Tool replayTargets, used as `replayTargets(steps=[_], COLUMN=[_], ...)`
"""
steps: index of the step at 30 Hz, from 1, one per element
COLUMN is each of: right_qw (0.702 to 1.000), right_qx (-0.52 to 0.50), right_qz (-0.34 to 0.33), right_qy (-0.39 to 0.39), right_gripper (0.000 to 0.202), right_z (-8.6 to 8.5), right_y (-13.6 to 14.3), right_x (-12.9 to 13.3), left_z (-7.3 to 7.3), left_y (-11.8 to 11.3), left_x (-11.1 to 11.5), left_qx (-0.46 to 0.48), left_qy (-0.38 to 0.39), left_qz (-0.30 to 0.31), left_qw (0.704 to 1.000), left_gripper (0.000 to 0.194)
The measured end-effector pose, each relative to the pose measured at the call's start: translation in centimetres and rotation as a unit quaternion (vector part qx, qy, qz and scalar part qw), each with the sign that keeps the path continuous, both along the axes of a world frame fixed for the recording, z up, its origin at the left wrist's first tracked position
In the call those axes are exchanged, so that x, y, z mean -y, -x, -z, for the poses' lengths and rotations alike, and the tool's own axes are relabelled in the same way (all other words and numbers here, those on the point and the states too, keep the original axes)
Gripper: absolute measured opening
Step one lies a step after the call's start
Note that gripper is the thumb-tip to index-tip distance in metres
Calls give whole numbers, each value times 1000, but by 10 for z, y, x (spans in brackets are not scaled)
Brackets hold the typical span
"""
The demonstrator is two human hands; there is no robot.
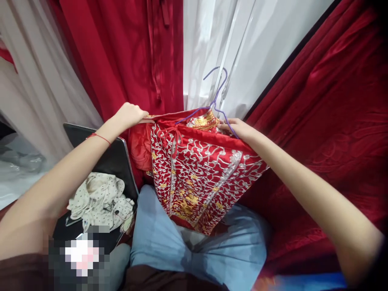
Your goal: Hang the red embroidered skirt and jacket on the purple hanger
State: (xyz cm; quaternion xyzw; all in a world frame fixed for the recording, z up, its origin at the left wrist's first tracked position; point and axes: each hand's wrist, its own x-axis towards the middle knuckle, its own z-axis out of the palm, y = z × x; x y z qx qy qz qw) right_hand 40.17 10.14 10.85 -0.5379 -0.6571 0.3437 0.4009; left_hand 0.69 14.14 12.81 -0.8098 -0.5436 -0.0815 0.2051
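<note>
A red garment [197, 169] with silver and gold embroidery hangs folded in front of me, over my light blue trousers. A thin purple wire hanger [216, 95] sticks up from its top edge. My left hand [130, 114] is closed on the garment's upper left edge, and a red string circles that wrist. My right hand [239, 128] grips the upper right edge, with the hanger's purple wire under its fingers.
Red garments [121, 52] and white garments in clear plastic [242, 44] hang behind. Dark red velvet [333, 121] fills the right side. At my left stands a black chair [109, 159] holding a white spotted cloth [100, 200].
</note>
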Motion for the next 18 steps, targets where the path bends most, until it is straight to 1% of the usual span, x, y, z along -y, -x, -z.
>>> replayTargets(steps=[2, 3, 5, 7, 9, 10, 12, 13, 15, 16, 18], right_qw=[1000, 999, 989, 962, 935, 929, 931, 937, 951, 958, 971], right_qx=[7, 19, 81, 169, 233, 249, 261, 262, 254, 244, 212], right_qz=[14, 35, 100, 174, 219, 229, 224, 210, 169, 145, 107], right_qy=[-9, -22, -68, -125, -155, -153, -120, -93, -44, -30, -32], right_gripper=[24, 21, 17, 26, 38, 42, 45, 45, 43, 41, 36], right_z=[1, 0, -2, -5, -9, -10, -13, -13, -11, -10, -8], right_y=[0, 1, 6, 11, 13, 14, 12, 11, 8, 7, 7], right_x=[1, 2, 9, 17, 25, 28, 33, 34, 33, 33, 31], left_z=[-16, -24, -37, -43, -41, -39, -37, -38, -44, -48, -54], left_y=[-10, -18, -36, -58, -81, -92, -116, -128, -157, -172, -204], left_x=[16, 26, 49, 77, 104, 117, 135, 141, 144, 141, 128], left_qx=[23, 31, 38, 35, 34, 41, 78, 107, 159, 171, 152], left_qy=[-15, -17, -2, 37, 59, 54, 19, -6, -59, -83, -115], left_qz=[-24, -34, -50, -50, -15, 7, 33, 40, 72, 109, 221], left_qw=[999, 999, 998, 997, 998, 998, 996, 993, 983, 976, 957], left_gripper=[68, 72, 74, 68, 59, 55, 51, 51, 51, 51, 48])
